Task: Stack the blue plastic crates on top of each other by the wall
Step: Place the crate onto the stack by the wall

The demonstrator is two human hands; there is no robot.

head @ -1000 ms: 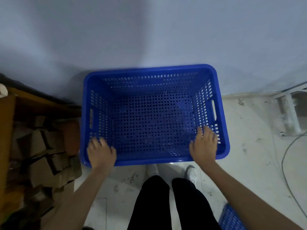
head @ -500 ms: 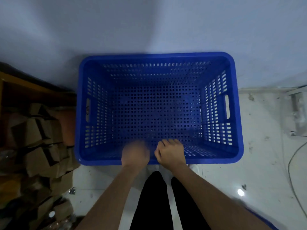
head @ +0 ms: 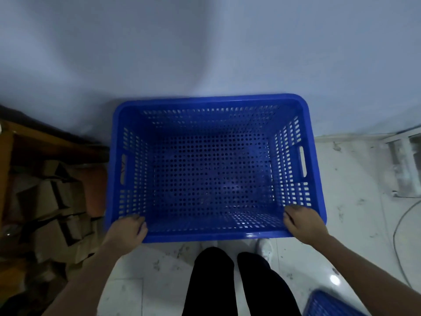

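- Well, over at the far left the cardboard boxes [head: 57, 201] are sitting heaped under a wooden shelf [head: 27, 142], just beside the crate's left wall; if the crate is being swung that way, its rim is likely catching on them and tipping.
- The left hand [head: 127, 231] is gripping the near-left corner of the blue crate [head: 214, 237], fingers curled over the rim and into the inside; a hold this far out at the corner is risking a slip if the load twists.
- The crate itself is sitting open side up with its far edge against the wall [head: 205, 53], empty, straight in front of the person's legs [head: 227, 281]. Whether another crate is lying beneath it I cannot tell, so a poorly seated stack is a real worry.
- The right hand [head: 304, 222] is clasping the near-right corner the same way, fingertips hooked over the rim; uneven pulling between the two hands is what would skew the crate off square.
- At the bottom right a second blue crate [head: 330, 304] is poking into view just behind the right leg, a trip hazard for anyone stepping back.
- Further right a cable [head: 403, 222] is trailing across the floor [head: 355, 224], and a foot could snag it.
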